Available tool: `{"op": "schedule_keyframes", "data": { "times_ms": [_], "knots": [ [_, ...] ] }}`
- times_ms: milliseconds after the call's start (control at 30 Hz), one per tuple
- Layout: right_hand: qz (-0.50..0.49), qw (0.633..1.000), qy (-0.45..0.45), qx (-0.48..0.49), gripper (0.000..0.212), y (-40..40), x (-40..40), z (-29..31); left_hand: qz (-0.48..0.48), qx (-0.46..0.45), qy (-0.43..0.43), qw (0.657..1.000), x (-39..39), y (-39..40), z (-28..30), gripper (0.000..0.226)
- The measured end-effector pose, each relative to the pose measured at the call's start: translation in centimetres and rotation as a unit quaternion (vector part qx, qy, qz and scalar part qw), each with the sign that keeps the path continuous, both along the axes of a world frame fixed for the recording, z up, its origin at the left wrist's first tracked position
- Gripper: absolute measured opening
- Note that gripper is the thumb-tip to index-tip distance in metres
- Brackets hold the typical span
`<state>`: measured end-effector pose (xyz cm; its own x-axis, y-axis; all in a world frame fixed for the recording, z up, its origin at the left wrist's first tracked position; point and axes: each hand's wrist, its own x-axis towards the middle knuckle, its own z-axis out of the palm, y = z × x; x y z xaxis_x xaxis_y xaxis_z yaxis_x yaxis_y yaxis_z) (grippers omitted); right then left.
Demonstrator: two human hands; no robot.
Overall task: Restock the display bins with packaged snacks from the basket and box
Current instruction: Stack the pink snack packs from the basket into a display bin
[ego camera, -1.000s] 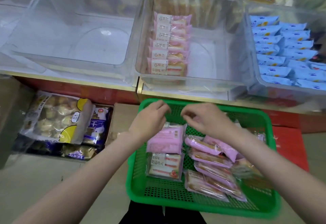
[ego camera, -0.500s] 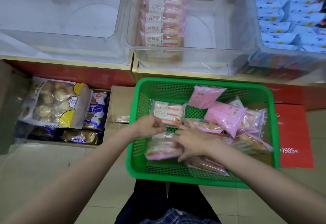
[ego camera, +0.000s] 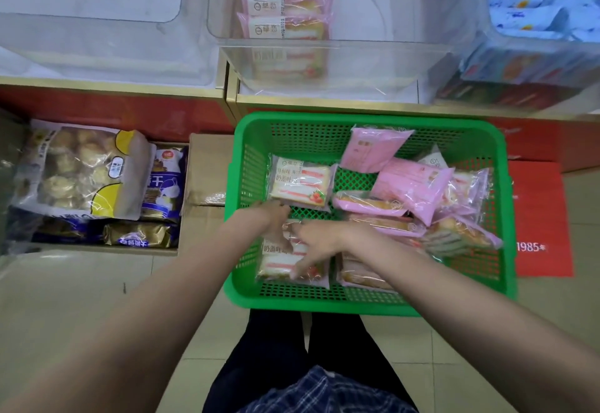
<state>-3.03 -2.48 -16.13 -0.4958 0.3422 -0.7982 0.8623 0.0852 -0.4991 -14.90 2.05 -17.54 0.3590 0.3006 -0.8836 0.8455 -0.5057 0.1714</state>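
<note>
Green perforated basket (ego camera: 500,204), pink-and-clear snack packs (ego camera: 410,185), blue packets (ego camera: 532,6) in clear bin, red panel (ego camera: 539,217) with white "1985", blue plaid shirt (ego camera: 324,393), beige tile floor (ego camera: 65,299).

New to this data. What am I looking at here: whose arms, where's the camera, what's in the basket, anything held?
There is no robot: a person wears one wide-angle camera on the head, looking down, so the two bare arms are their own. The left hand and right hand reach into a green basket on the floor, both on a sandwich-cake packet at its near left corner; motion blur hides whether either has gripped it. More pink packets lie loose in the basket. Above, a clear display bin holds a row of the same packets; blue packets fill the bin to the right. A cardboard box of bagged snacks sits on the left.
</note>
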Motion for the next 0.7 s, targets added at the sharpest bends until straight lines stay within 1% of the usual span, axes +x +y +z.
{"op": "schedule_keyframes", "data": {
  "times_ms": [67, 133, 167, 200, 267, 333, 367, 400, 467, 500, 533, 600, 667, 700],
  "knots": [
    [0.002, 0.999, -0.034, 0.033, 0.079, -0.4, -0.5, -0.3, 0.006, -0.016, 0.029, 0.999, 0.5, 0.3, 0.1, 0.097],
    [0.002, 0.996, -0.069, 0.063, 0.074, -0.7, -0.9, -0.2, 0.007, -0.05, 0.049, 0.998, 0.8, 0.6, 0.4, 0.093],
    [-0.002, 0.996, -0.075, 0.055, 0.072, -0.6, -1.0, 0.0, 0.002, -0.074, 0.053, 0.996, 0.9, 0.8, 0.7, 0.09],
    [-0.01, 0.996, -0.07, 0.045, 0.065, -0.5, -0.9, 0.3, -0.005, -0.1, 0.052, 0.994, 0.9, 0.9, 1.0, 0.088],
    [-0.003, 0.998, -0.063, 0.024, 0.04, 0.1, -0.2, 1.5, -0.017, -0.143, 0.04, 0.989, 0.8, 1.3, 2.1, 0.097],
    [0.028, 0.996, -0.079, 0.017, 0.037, 0.9, 1.0, 3.3, -0.003, -0.182, 0.013, 0.983, 0.8, 1.4, 3.3, 0.106],
    [0.042, 0.995, -0.09, 0.018, 0.037, 1.3, 1.6, 4.2, 0.023, -0.192, 0.0, 0.981, 0.6, 1.3, 3.9, 0.106],
    [0.053, 0.993, -0.102, 0.034, 0.041, 1.7, 2.3, 5.5, 0.069, -0.206, -0.012, 0.976, 0.4, 1.2, 4.4, 0.1],
    [0.08, 0.982, -0.146, 0.088, 0.052, 2.3, 3.8, 7.2, 0.186, -0.257, -0.039, 0.948, -0.2, 0.9, 4.6, 0.08],
    [0.091, 0.974, -0.169, 0.122, 0.053, 2.5, 4.6, 7.6, 0.219, -0.279, -0.048, 0.934, -0.4, 0.8, 4.5, 0.075],
    [0.095, 0.965, -0.188, 0.156, 0.047, 2.7, 5.3, 8.1, 0.226, -0.289, -0.054, 0.929, -0.5, 0.7, 4.3, 0.072],
    [0.072, 0.958, -0.204, 0.188, 0.033, 3.2, 6.4, 8.5, 0.166, -0.241, -0.049, 0.955, -0.4, 0.4, 3.8, 0.066],
    [0.029, 0.973, -0.167, 0.155, 0.021, 3.7, 7.6, 9.1, 0.117, -0.179, -0.064, 0.975, -0.1, 0.3, 3.4, 0.058],
    [0.009, 0.983, -0.135, 0.124, 0.021, 4.0, 8.0, 9.3, 0.109, -0.17, -0.074, 0.977, 0.0, 0.5, 3.6, 0.058]
  ]
}}
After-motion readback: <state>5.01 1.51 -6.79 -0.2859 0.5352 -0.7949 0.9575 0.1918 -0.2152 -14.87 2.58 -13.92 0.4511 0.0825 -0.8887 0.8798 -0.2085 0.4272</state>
